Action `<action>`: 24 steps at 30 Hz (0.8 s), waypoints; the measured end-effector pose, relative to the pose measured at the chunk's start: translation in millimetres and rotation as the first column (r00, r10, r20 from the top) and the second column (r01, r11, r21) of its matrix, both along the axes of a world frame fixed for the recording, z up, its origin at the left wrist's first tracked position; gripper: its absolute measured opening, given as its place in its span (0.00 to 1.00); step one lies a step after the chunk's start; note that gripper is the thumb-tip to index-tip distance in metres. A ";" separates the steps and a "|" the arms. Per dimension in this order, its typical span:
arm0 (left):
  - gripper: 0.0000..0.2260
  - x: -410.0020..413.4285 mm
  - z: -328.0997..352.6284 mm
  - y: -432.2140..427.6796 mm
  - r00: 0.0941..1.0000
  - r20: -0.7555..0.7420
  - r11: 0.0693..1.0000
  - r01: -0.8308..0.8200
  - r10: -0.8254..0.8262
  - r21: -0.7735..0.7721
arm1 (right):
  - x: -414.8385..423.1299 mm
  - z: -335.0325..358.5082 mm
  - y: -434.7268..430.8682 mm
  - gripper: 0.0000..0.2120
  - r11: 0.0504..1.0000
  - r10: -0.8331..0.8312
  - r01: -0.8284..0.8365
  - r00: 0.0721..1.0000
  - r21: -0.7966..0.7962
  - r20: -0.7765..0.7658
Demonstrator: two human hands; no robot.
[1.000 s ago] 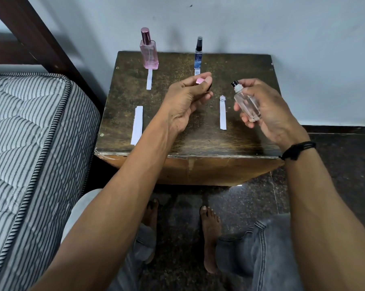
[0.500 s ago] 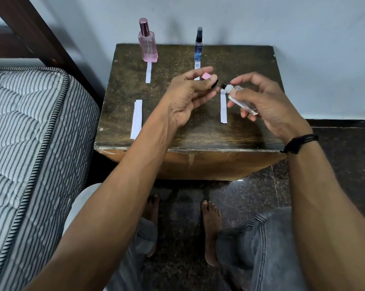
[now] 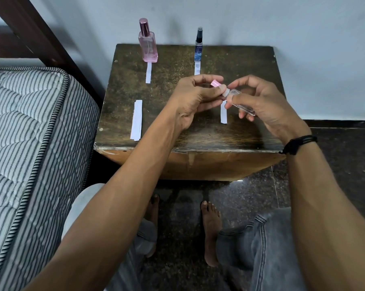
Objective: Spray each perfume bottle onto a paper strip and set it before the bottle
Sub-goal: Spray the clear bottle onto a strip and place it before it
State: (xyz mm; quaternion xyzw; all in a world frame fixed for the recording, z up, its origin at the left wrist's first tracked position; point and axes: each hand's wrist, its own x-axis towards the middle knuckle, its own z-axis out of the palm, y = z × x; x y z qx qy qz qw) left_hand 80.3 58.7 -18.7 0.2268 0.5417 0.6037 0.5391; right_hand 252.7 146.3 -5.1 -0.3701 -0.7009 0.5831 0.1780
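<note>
Over the middle of the dark wooden table (image 3: pixel 250 66), my right hand (image 3: pixel 263 101) grips a small clear bottle (image 3: pixel 241 102), tilted with its neck toward the left. My left hand (image 3: pixel 194 99) pinches a pink cap (image 3: pixel 215 83) right at that neck. Beneath them lies a paper strip (image 3: pixel 223 115). At the back stand a pink perfume bottle (image 3: pixel 148 44) with a strip (image 3: pixel 148 72) in front of it, and a slim blue bottle (image 3: pixel 198 46) with a strip (image 3: pixel 197 68) partly hidden by my left hand.
A small stack of spare paper strips (image 3: pixel 136 120) lies at the table's left side. A striped mattress (image 3: pixel 30 143) and dark bed frame (image 3: pixel 36 32) stand to the left. A pale wall (image 3: pixel 303 28) backs the table. My knees and bare feet are below the front edge.
My hands have come together: the right hand tilted the clear bottle's neck leftward and the left hand brought the pink cap onto it.
</note>
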 end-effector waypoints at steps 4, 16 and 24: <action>0.14 4.7 -0.2 0.8 0.992 -0.129 1.000 0.009 -0.006 0.025 | 0.5 -3.0 1.1 0.13 1.000 0.002 -0.002 1.000 0.012 -0.016; 0.15 7.8 -1.0 3.8 0.982 -0.181 0.993 -0.043 0.063 0.108 | -5.8 3.3 -6.1 0.14 0.998 -0.062 0.059 0.988 -0.021 -0.143; 0.16 14.6 3.7 2.7 0.997 -0.039 0.983 -0.064 0.071 0.172 | -3.3 3.5 -5.1 0.13 0.993 -0.098 0.086 0.979 -0.075 -0.181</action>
